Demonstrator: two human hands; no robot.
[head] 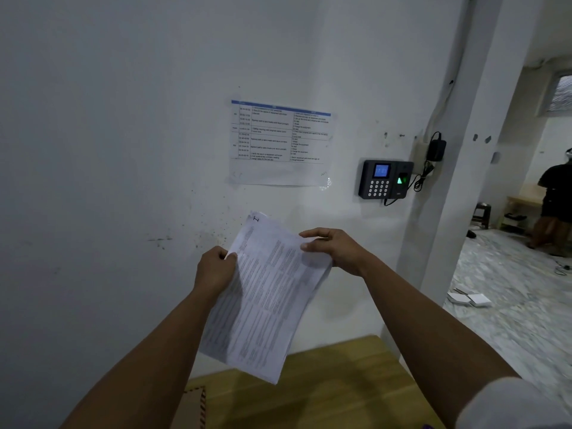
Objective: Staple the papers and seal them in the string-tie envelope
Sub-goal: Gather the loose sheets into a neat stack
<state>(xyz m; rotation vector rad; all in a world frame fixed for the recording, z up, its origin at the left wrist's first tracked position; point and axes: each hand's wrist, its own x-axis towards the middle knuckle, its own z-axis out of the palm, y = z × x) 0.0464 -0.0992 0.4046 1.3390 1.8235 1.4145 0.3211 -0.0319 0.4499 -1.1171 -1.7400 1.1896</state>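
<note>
I hold the papers (266, 292) up in front of me, above the wooden surface (334, 391), which lies at 6 o'clock from the sheets. My left hand (215, 269) grips their left edge, fingers curled round it, at about 9 o'clock on the stack. My right hand (335, 249) pinches the upper right edge at about 2 o'clock, thumb on the printed face. My two hands are apart, the sheets spanning between them and tilted, their top corner leaning toward 11 o'clock. The envelope (195, 407) lies on the surface at 7 o'clock from the papers, only its striped edge showing. On the wall (108, 134) at 12 o'clock is a printed notice (280, 144); at 2 o'clock is a keypad device (385, 179) with a lit screen. Another person (554, 202) stands at 3 o'clock.
</note>
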